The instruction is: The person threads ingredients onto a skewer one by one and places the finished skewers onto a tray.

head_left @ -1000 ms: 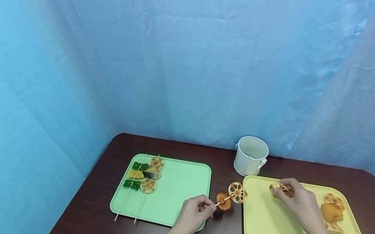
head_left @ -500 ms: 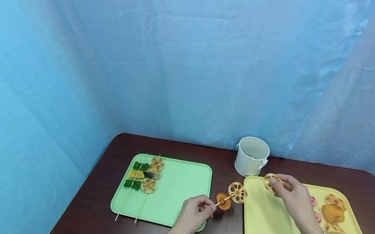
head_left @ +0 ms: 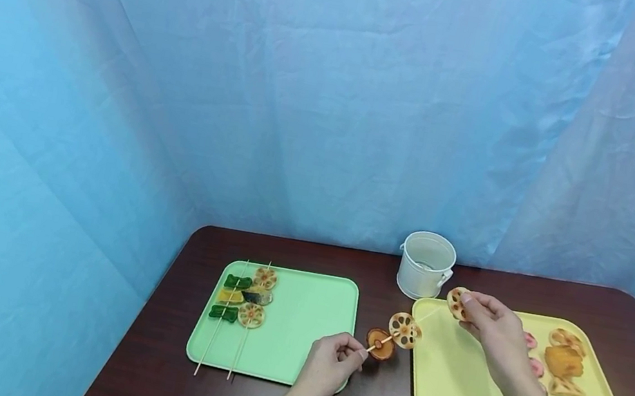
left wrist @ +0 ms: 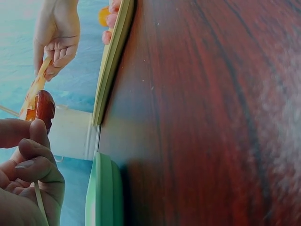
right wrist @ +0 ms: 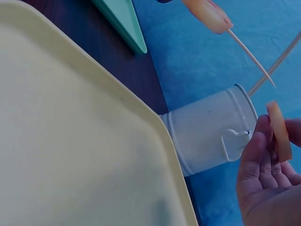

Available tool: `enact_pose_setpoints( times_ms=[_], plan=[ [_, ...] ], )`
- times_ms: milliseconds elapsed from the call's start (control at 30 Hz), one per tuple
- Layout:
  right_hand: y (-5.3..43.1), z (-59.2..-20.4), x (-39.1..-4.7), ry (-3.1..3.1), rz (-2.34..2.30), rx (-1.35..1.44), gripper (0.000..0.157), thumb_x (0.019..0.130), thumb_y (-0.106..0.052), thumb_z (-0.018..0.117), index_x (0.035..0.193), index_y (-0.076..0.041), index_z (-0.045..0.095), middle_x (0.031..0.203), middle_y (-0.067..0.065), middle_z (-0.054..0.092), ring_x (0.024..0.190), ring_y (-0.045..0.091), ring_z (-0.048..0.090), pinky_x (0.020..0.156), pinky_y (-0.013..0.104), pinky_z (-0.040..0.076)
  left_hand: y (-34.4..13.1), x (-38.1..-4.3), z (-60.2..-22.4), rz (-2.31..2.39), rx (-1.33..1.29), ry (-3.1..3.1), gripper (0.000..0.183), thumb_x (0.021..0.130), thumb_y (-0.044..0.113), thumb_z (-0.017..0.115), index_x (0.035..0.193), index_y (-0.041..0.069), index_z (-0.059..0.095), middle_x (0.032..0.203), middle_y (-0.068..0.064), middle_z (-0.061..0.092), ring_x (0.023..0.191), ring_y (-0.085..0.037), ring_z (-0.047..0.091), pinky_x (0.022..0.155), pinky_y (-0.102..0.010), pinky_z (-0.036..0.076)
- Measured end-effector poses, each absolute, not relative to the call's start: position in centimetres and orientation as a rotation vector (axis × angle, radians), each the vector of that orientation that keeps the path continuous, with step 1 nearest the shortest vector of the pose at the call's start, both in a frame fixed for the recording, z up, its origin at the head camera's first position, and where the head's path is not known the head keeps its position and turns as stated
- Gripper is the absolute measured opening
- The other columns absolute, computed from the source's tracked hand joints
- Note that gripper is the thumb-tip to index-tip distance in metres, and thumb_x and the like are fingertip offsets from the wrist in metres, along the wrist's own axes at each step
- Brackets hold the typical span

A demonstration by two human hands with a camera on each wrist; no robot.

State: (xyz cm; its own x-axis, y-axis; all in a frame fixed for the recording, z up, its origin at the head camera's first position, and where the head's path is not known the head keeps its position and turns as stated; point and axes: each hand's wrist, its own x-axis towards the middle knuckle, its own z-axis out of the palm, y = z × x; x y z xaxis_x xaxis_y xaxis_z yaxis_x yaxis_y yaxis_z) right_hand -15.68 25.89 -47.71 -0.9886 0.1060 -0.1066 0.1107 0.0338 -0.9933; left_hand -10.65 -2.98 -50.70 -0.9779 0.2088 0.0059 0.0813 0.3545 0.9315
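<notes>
My left hand (head_left: 328, 367) pinches a thin wooden skewer (right wrist: 251, 56) by its lower part, between the two trays. Threaded on it are a brown mushroom-like piece (head_left: 379, 343) close to the fingers and, beyond that, a lotus root slice (head_left: 405, 330). The skewer's bare pointed end shows in the right wrist view. Over the yellow tray's far left corner, my right hand (head_left: 499, 337) pinches a second lotus root slice (head_left: 455, 303) between thumb and fingers. In the right wrist view this slice (right wrist: 280, 134) stands edge-on, close to the skewer's tip but apart from it.
A white bucket (head_left: 421, 271) stands behind the yellow tray (head_left: 451, 381), a stick (right wrist: 277, 61) rising from it. Pink pieces (head_left: 530, 340), a lotus slice (head_left: 567, 340) and other food pieces lie on that tray. Two loaded skewers (head_left: 221, 322) lie on the green tray (head_left: 309, 323).
My right hand has lifted the lotus root slice off the yellow tray and carried it left, toward the skewer's tip. The left hand and its skewer have barely shifted.
</notes>
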Motion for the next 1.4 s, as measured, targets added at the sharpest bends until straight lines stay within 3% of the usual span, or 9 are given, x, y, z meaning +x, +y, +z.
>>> enact_pose_setpoints(
  times_ms=[300, 500, 800, 1400],
  plan=[
    [25.5, -47.4, -15.6, 2.128, -2.333, 0.217, 0.043, 0.091, -0.032, 0.063, 0.119, 0.0, 0.054, 0.096, -0.009, 0.067, 0.087, 0.002, 0.064, 0.074, 0.021, 0.053, -2.9, -10.5, -50.7, 1.676, 0.29, 2.479, 0.018, 0.091, 0.021, 0.064, 0.086, 0.006, 0.071, 0.066, 0.002, 0.065, 0.045, -0.004, 0.048, 0.041, -0.017, 0.035],
    [25.2, -47.3, -15.5, 2.15, -2.337, 0.216, 0.042, 0.091, -0.031, 0.063, 0.118, 0.001, 0.054, 0.095, -0.008, 0.068, 0.087, 0.002, 0.065, 0.073, 0.021, 0.053, -3.0, -10.5, -50.7, 1.683, 0.292, 2.466, 0.018, 0.091, 0.022, 0.064, 0.087, 0.005, 0.071, 0.068, -0.002, 0.066, 0.045, -0.004, 0.048, 0.041, -0.017, 0.035],
    [25.0, -47.4, -15.3, 2.151, -2.35, 0.175, 0.038, 0.092, -0.029, 0.064, 0.115, -0.001, 0.055, 0.094, -0.007, 0.069, 0.086, 0.003, 0.065, 0.072, 0.021, 0.054, -2.8, -10.7, -50.8, 1.682, 0.28, 2.462, 0.019, 0.091, 0.024, 0.064, 0.087, 0.006, 0.071, 0.067, 0.003, 0.064, 0.047, -0.005, 0.05, 0.042, -0.018, 0.037],
    [24.6, -47.4, -14.4, 2.448, -2.028, 0.168, 0.054, 0.094, -0.041, 0.058, 0.123, 0.005, 0.054, 0.095, -0.01, 0.07, 0.083, 0.005, 0.066, 0.073, 0.024, 0.054, -2.5, -10.7, -50.6, 1.66, 0.264, 2.479, 0.018, 0.09, 0.023, 0.064, 0.087, 0.007, 0.072, 0.067, 0.004, 0.064, 0.047, -0.005, 0.051, 0.044, -0.018, 0.038]
  ],
)
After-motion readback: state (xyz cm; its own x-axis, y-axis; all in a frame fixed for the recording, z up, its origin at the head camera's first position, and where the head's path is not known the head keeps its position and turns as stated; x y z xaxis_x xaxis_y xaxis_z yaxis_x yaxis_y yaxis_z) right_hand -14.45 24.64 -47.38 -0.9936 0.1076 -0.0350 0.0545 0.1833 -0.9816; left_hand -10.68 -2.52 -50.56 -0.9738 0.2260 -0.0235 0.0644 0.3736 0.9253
